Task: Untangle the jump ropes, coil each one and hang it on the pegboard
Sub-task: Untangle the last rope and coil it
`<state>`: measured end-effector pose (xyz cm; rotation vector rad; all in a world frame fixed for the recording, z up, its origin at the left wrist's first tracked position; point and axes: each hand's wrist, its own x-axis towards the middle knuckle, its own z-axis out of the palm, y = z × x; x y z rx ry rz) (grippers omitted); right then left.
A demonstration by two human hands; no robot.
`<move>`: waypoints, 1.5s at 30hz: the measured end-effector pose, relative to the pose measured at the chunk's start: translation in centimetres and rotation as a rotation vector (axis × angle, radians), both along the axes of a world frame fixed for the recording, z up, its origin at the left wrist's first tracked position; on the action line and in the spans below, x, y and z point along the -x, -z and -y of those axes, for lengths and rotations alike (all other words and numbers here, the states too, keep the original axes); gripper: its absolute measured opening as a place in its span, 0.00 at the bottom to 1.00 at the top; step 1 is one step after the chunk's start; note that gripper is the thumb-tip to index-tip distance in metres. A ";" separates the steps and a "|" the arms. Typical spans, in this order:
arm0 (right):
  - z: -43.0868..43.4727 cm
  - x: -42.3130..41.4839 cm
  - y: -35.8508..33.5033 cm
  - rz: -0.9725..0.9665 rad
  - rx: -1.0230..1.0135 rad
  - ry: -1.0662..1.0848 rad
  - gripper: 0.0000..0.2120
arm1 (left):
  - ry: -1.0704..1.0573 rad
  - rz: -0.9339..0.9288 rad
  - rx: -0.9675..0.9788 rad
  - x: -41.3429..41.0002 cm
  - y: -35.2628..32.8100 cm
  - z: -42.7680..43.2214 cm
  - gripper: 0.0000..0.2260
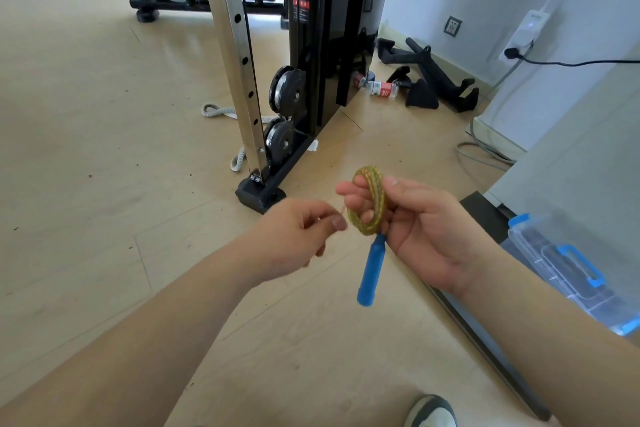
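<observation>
1 shoe [431,412] at the lower edge. 1 jump rope [367,205]: yellow-green coil held upright over the curled fingers of the right grip [429,229]. Blue handle [372,270] hung below, long axis near vertical, free end down. Thin strand pinched by the left grip [298,236], blurred. Pale plank floor [104,149]. Clear box [571,270] at right. Cable machine [311,45] beyond.

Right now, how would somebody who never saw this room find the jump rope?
Find the tall black gym machine. Just in front, the right grip holds the jump rope, a small yellow-green coil. Unlike the grey rope on the floor, it dangles a blue handle.
</observation>
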<state>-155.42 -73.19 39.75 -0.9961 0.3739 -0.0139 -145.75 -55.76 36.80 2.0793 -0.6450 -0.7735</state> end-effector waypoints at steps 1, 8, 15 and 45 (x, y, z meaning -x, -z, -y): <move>0.1 -0.1 0.2 -0.009 -0.006 0.049 0.15 | 0.049 -0.004 -0.036 0.6 0.2 0.3 0.09; 1.1 -0.7 2.4 -0.145 0.430 0.236 0.09 | 0.259 0.059 -0.048 3.8 -0.3 1.8 0.08; 1.6 -0.1 2.0 -0.168 0.695 0.034 0.09 | 0.090 0.261 0.127 1.8 -1.4 0.8 0.02; 0.3 0.7 0.8 -0.087 0.749 -0.407 0.05 | 0.232 0.216 0.206 1.1 -2.0 -0.9 0.23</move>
